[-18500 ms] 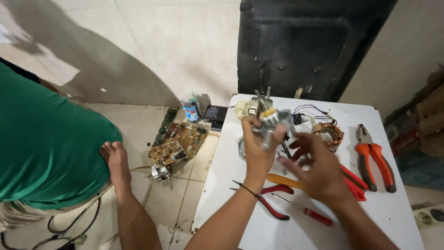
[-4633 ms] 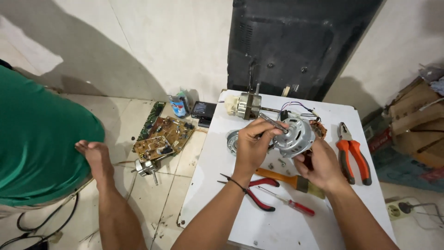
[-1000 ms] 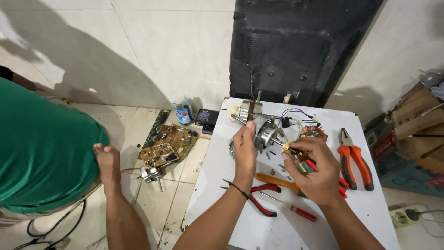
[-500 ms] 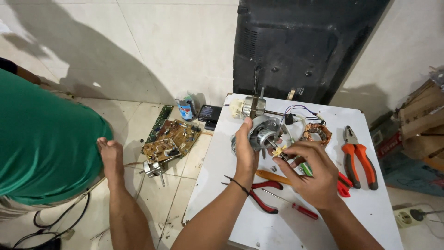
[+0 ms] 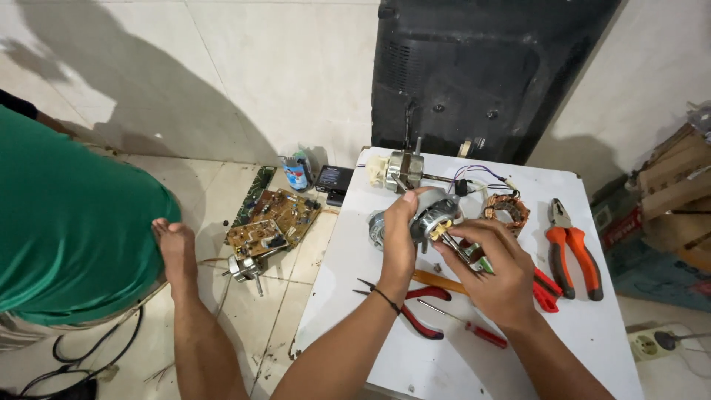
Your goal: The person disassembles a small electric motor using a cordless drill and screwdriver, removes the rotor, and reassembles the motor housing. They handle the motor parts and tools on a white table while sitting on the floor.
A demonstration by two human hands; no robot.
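Fingers of my left hand point(image 5: 398, 241) clamp the grey motor housing point(image 5: 437, 215) to steady it above the white table point(image 5: 474, 363), toward its far edge; my right hand point(image 5: 495, 267) pinches a thin tool point(image 5: 453, 244) into it, pliers point(image 5: 570, 248) near the right edge.

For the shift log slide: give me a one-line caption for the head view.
Left hand steadies a small motor while right hand works a tool at it, on a white table.
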